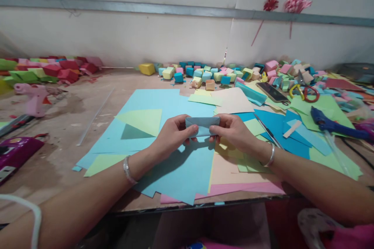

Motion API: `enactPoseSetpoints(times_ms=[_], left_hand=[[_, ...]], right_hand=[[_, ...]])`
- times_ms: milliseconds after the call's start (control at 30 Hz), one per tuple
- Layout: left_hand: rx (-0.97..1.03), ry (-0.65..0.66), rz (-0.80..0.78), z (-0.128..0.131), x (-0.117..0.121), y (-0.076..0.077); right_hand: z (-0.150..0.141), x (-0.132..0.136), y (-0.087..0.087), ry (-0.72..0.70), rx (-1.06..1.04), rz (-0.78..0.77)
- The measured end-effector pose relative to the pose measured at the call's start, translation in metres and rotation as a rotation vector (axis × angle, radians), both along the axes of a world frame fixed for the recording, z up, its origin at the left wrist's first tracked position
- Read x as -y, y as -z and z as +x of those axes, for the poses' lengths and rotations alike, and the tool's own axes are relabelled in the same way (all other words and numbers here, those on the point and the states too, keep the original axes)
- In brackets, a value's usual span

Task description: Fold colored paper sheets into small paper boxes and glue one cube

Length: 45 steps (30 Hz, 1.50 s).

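Note:
A folded strip of light blue paper point(203, 122) is held level between both hands, just above the table. My left hand point(174, 133) pinches its left end, thumb on the near face and fingers behind. At the other end, my right hand point(230, 129) grips it the same way. Creases show across the strip's face. Beneath it lies a large light blue sheet point(178, 171), with a pale green piece of paper point(143, 120) standing partly raised to the left of my left hand. Blue sheets point(271, 120) and a pen point(267, 130) lie right of my right hand.
Small folded paper boxes point(178, 77) line the table's back, with more red and green ones point(52, 71) at left. A pink glue gun point(33, 97), a blue glue gun point(336, 124), a phone point(271, 92) and scissors point(304, 91) lie around. A wall point(146, 39) stands behind.

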<state>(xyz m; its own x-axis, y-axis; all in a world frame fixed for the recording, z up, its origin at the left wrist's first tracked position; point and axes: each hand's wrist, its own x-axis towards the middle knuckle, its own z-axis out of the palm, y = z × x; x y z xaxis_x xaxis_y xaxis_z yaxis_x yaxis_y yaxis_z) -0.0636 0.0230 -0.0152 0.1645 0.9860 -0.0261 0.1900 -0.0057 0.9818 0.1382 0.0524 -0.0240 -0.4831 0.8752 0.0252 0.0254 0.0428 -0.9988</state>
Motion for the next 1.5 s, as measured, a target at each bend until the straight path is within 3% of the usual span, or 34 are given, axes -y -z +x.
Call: enactPoseSetpoints(times_ms=[333,467,667,867,967,1100,1300,1400,1500], left_hand=[[0.294,0.048,-0.087,0.000,0.002,0.000],[0.422,0.086,-0.137,-0.002,0.001,0.001],[0.433,0.035,-0.256,-0.002,-0.001,0.003],[0.544,-0.060,-0.339,-0.001,-0.004,0.000],[0.504,-0.061,-0.267,0.000,-0.003,0.001],[0.268,-0.108,-0.099,0.001,-0.001,0.002],[-0.206,-0.184,0.426,-0.001,0.006,-0.007],[-0.262,-0.123,0.601,0.001,0.017,-0.009],[-0.198,0.013,0.605,0.004,0.023,-0.006]], right_hand=[[0.009,-0.012,0.003,-0.028,-0.162,-0.301],[0.008,-0.014,0.005,0.032,-0.182,-0.292],[0.005,-0.008,0.003,0.048,-0.148,-0.136],[0.012,-0.015,0.011,-0.066,-0.016,0.366],[0.014,-0.018,0.015,-0.055,0.036,0.473],[0.015,-0.013,0.011,-0.064,0.144,0.610],[0.011,-0.005,0.004,-0.002,0.282,0.624],[0.007,-0.007,0.011,-0.007,0.343,0.726],[0.003,-0.006,0.017,-0.018,0.311,0.756]])
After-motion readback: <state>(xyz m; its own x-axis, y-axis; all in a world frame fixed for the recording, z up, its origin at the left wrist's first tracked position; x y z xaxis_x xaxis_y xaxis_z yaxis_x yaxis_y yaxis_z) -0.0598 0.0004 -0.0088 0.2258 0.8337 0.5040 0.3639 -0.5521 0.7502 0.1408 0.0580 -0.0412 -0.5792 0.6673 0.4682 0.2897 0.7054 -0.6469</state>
